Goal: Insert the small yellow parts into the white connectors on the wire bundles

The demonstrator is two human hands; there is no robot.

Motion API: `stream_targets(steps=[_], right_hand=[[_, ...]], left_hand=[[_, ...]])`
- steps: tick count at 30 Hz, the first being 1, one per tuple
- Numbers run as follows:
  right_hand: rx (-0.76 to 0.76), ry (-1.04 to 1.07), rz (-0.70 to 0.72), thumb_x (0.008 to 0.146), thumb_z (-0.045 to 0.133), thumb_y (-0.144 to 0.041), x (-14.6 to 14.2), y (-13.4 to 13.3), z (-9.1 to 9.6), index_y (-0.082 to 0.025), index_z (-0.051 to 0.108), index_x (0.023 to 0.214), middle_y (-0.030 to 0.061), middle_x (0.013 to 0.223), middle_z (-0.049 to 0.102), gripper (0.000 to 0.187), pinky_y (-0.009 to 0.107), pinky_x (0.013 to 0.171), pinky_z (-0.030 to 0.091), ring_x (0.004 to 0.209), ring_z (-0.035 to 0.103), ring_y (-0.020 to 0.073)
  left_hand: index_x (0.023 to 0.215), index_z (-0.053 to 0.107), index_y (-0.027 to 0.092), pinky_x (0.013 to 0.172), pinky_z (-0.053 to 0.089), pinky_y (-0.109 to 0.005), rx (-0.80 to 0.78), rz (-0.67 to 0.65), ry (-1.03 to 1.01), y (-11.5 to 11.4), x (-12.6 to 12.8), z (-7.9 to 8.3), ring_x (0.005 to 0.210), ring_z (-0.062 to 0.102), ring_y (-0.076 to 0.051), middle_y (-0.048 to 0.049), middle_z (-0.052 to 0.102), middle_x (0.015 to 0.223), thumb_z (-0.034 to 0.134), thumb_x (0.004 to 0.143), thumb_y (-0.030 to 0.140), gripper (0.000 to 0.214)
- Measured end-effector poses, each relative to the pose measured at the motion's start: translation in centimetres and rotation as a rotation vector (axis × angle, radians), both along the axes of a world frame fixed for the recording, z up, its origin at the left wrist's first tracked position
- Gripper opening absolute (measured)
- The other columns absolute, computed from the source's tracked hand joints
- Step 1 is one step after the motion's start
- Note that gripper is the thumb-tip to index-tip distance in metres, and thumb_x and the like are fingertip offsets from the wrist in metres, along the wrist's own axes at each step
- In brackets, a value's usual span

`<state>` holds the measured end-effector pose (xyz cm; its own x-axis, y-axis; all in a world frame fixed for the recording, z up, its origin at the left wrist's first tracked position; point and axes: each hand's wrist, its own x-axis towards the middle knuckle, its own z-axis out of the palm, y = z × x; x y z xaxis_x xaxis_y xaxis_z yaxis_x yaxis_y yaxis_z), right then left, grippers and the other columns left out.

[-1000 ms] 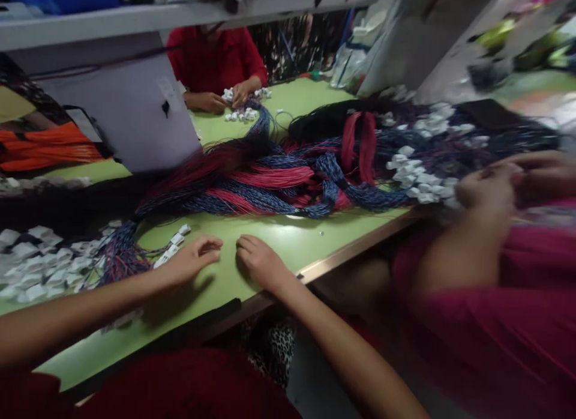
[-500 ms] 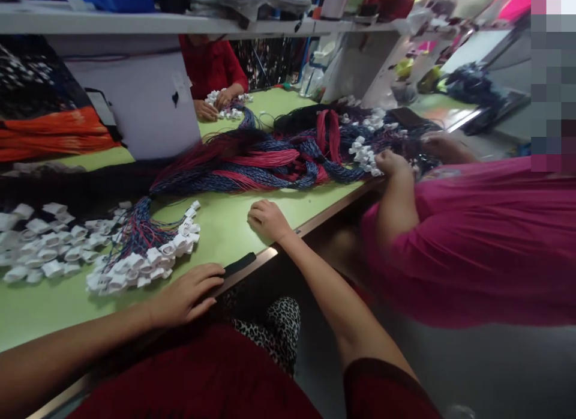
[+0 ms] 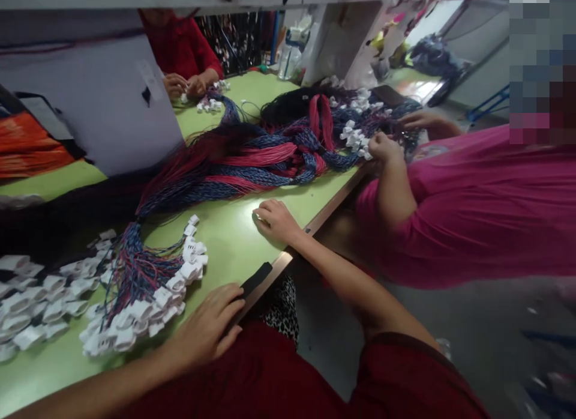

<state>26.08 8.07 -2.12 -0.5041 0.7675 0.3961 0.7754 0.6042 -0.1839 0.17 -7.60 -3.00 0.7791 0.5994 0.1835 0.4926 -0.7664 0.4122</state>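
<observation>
My left hand [image 3: 211, 326] lies flat on the near edge of the green table [image 3: 234, 239], fingers stretched out and holding nothing, beside a black strip [image 3: 255, 280] on the edge. My right hand [image 3: 275, 218] rests on the table near its edge with the fingers curled under; what is in them, if anything, is hidden. A bundle of red and blue wires [image 3: 139, 266] ending in white connectors [image 3: 148, 305] lies just left of my left hand. A long heap of red and blue wire bundles [image 3: 265, 158] stretches across the table behind my right hand.
A person in a pink top [image 3: 463, 203] sits at my right, hands in the connectors at the table's far end. Another person in red [image 3: 180, 47] works at the back. A grey panel [image 3: 99, 101] stands at the left, a shelf overhead. More white connectors [image 3: 31, 293] lie at far left.
My left hand has drawn back from the middle of the table to its near edge and flattened. My right hand has stayed near the edge. The view has swung right.
</observation>
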Motion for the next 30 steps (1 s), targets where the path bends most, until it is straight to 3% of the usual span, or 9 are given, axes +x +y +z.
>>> stream_targets(steps=[4,12,18,21,23,24,26,28,30], right_hand=[[-0.024,-0.022,-0.014,0.085,0.046,-0.021,0.3,0.3,-0.3,-0.018,0.055,0.073,0.0083,0.084,0.057,0.016,0.034,0.073,0.033,0.081,0.044,0.0200],[0.012,-0.042,-0.027,0.085,0.045,-0.018,2.5,1.7,-0.5,-0.019,0.051,0.069,0.0075,0.079,0.054,0.017,0.033,0.068,0.032,0.077,0.041,0.0199],[0.035,-0.069,-0.053,0.084,0.046,-0.017,3.4,2.1,-0.3,-0.019,0.051,0.067,0.0071,0.075,0.052,0.017,0.033,0.067,0.032,0.074,0.041,0.0198],[0.046,-0.037,-0.043,0.083,0.046,-0.015,3.3,2.0,-0.2,-0.019,0.051,0.067,0.0070,0.075,0.052,0.017,0.034,0.067,0.032,0.074,0.040,0.0200],[0.045,-0.013,-0.036,0.082,0.046,-0.014,3.2,1.9,-0.1,-0.019,0.051,0.066,0.0071,0.074,0.052,0.017,0.034,0.067,0.032,0.074,0.040,0.0201],[0.045,-0.003,-0.038,0.082,0.046,-0.014,3.2,1.9,-0.1,-0.019,0.051,0.066,0.0073,0.074,0.052,0.017,0.034,0.066,0.032,0.073,0.040,0.0201],[0.053,0.010,-0.045,0.081,0.047,-0.015,3.2,1.8,-0.1,-0.019,0.051,0.065,0.0075,0.074,0.053,0.017,0.034,0.066,0.032,0.073,0.041,0.0202],[0.071,0.015,-0.049,0.081,0.048,-0.015,3.2,1.9,-0.2,-0.019,0.051,0.064,0.0077,0.074,0.053,0.017,0.034,0.065,0.032,0.073,0.041,0.0203],[0.087,0.013,-0.039,0.081,0.049,-0.016,3.3,2.1,-0.4,-0.019,0.050,0.064,0.0080,0.073,0.053,0.018,0.034,0.065,0.032,0.072,0.042,0.0205]], left_hand=[[0.120,0.050,0.013,0.097,0.047,-0.046,0.034,-0.023,-0.060,0.2,0.1,-0.6,0.122,0.046,-0.027,-0.0154,0.052,0.127,0.049,0.082,0.014,0.038],[0.114,0.055,0.014,0.093,0.051,-0.041,0.148,0.003,-0.107,0.1,0.3,-1.1,0.116,0.052,-0.026,-0.0147,0.056,0.123,0.047,0.082,0.014,0.033],[0.115,0.054,0.017,0.096,0.049,-0.039,0.026,0.003,-0.177,0.4,0.3,-1.0,0.119,0.050,-0.024,-0.0121,0.056,0.124,0.049,0.085,0.016,0.031],[0.115,0.051,0.018,0.096,0.048,-0.033,-0.058,-0.048,-0.324,0.4,-1.3,0.3,0.120,0.049,-0.018,-0.0115,0.057,0.123,0.038,0.084,0.003,0.037],[0.121,0.047,0.018,0.098,0.046,-0.032,-0.028,-0.131,-0.335,0.6,-3.3,2.5,0.122,0.047,-0.018,-0.0114,0.055,0.125,0.039,0.081,0.000,0.044],[0.122,0.048,0.019,0.099,0.044,-0.031,0.044,-0.097,-0.344,1.0,-4.4,4.1,0.121,0.048,-0.018,-0.0097,0.055,0.123,0.041,0.080,0.000,0.046],[0.116,0.052,0.026,0.099,0.043,-0.030,0.169,0.178,-0.387,2.4,-6.7,7.5,0.114,0.052,-0.017,-0.0041,0.057,0.115,0.047,0.080,0.005,0.042],[0.113,0.054,0.023,0.097,0.042,-0.039,0.187,0.699,-0.317,4.5,-8.7,10.7,0.105,0.055,-0.021,-0.0058,0.057,0.111,0.056,0.080,0.019,0.034],[0.113,0.054,0.013,0.089,0.045,-0.043,-0.035,1.113,-0.215,7.0,-10.5,12.9,0.095,0.058,-0.023,-0.0105,0.059,0.107,0.053,0.082,0.027,0.034]])
